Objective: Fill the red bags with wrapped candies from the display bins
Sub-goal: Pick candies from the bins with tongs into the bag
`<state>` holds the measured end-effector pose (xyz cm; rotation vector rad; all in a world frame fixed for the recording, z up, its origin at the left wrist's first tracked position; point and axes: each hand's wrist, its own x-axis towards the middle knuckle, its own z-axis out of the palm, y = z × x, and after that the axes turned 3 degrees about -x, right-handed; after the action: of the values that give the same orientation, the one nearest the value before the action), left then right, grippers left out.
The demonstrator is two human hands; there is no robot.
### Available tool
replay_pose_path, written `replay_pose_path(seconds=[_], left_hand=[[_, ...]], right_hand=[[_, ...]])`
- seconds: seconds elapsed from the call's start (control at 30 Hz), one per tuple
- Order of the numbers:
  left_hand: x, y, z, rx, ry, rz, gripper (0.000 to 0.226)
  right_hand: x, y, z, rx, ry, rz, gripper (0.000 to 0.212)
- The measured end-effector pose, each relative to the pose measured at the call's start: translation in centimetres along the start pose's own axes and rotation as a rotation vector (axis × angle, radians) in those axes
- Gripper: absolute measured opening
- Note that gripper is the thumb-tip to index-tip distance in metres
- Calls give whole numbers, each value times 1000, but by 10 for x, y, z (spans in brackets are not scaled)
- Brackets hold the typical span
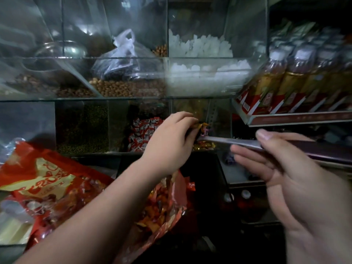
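Now your left hand (169,139) grips wrapped candies (203,127), far centre; your right hand (297,178) pinches a metal strip (228,141).

Looks like a small grocery shop, with glass display bins (114,98) of loose peanuts (122,88), white lumps (200,46) and wrapped candies (142,130) beside a shelf (297,119) lined with identical bottles (297,73).

Above the left fingers (182,118), white sugar-like crystals (200,48) fill a glass bin (245,27); just left of it, brown peanuts (122,88) lie under a knotted clear plastic bag (123,52). A metal bowl (62,49) sits in the bin farther left. Dark green beans (82,126) fill a lower compartment left of those fingers. White-capped bottles (285,73) with red-and-gold labels line a tilted shelf (297,119) above the right fingers (249,159).
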<state>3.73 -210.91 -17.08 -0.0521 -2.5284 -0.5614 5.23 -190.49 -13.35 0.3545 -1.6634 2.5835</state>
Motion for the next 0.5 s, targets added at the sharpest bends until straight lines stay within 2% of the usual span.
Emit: replay_pose_path(seconds=[0.07, 0.13, 0.27, 0.33, 0.4, 0.5], left_hand=[[27, -11, 17, -11, -134, 0, 31], [50, -22, 37, -24, -232, -17, 31], [66, -36, 66, -158, -249, -153, 26], [60, -45, 75, -203, -222, -211, 29], [51, -52, 81, -216, -240, -231, 36], [43, -57, 86, -224, -261, -190, 45]], right_hand=[[16, 17, -8, 26, 34, 57, 18], [28, 40, -8, -30, 92, 99, 18], [43, 82, -10, -195, 125, -18, 19], [52, 96, -13, -510, 49, -175, 9], [57, 103, -16, -788, -114, -329, 7], [60, 108, -19, -931, -266, -448, 10]])
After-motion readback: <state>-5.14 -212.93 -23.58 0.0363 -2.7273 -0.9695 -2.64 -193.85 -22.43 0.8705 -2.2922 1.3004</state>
